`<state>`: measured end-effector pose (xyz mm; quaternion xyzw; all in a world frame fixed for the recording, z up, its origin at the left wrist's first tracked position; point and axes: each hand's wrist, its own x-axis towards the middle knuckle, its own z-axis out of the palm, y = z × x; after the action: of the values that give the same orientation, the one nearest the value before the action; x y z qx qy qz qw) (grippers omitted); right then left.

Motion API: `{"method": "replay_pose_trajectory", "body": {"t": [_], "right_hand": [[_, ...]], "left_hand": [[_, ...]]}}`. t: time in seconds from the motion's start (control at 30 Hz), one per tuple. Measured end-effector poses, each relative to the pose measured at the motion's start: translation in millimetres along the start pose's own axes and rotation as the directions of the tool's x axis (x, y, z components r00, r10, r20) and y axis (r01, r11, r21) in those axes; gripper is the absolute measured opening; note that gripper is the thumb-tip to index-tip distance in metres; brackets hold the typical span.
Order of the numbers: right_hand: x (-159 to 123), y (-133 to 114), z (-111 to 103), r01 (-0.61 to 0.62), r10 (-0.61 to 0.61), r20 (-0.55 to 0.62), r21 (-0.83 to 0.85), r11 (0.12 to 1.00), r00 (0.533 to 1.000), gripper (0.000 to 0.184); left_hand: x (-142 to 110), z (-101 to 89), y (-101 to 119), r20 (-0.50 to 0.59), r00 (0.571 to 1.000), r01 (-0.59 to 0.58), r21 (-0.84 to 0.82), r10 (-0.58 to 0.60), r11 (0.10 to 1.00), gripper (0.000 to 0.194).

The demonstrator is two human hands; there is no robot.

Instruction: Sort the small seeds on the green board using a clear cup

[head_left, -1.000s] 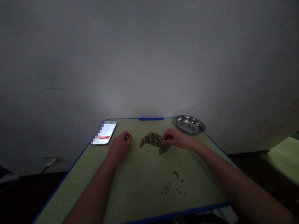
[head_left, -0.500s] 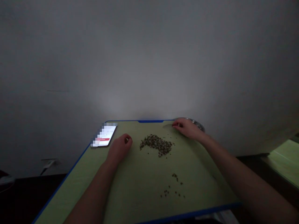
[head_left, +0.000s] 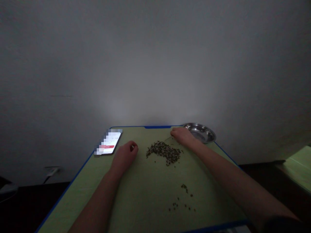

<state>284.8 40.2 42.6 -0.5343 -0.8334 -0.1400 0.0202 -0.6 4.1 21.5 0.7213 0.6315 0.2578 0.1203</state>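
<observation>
My left hand [head_left: 125,157] rests on the table left of a pile of small dark bead-like grains [head_left: 165,152]. Its fingers are curled towards the thumb, and what they hold, if anything, is too small to make out. Above the back right of the pile, my right hand [head_left: 183,136] pinches a thin, pale, pointed tool [head_left: 168,139]. The tool's tip slants down to the left, towards the pile's back edge; its exact kind cannot be told. Right behind that hand stands a shiny round metal bowl [head_left: 206,133], partly covered by it.
A lit phone [head_left: 109,142] lies at the table's back left. Several loose grains [head_left: 186,188] are scattered near the front. The pale green table [head_left: 141,194] has a blue rim and meets a grey wall [head_left: 155,64]. Another green surface [head_left: 298,165] is at the right.
My right hand has moved left and slightly forward from the bowl, bringing the thin tool to the pile's back edge. More of the bowl shows. My left hand has hardly moved.
</observation>
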Motion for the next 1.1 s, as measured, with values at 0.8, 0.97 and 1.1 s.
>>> {"method": "replay_pose_trajectory", "body": {"t": [0.8,0.97,1.1], "right_hand": [[-61,83,-52,-0.365,0.624,-0.139,0.706,0.607,0.769,0.033],[-118,122,-30,-0.513,0.622,0.205,0.776,0.367,0.756,0.029],[-137,125,1,-0.509,0.607,0.265,0.816,0.272,0.749,0.037]], "left_hand": [[-1,2.4,-1,-0.001,1.0,-0.007,-0.019,0.007,1.0,0.026],[-1,2.5,0,-0.001,1.0,-0.011,-0.031,0.01,0.999,0.025],[-1,1.0,2,0.012,1.0,-0.005,-0.024,0.005,1.0,0.024]]}}
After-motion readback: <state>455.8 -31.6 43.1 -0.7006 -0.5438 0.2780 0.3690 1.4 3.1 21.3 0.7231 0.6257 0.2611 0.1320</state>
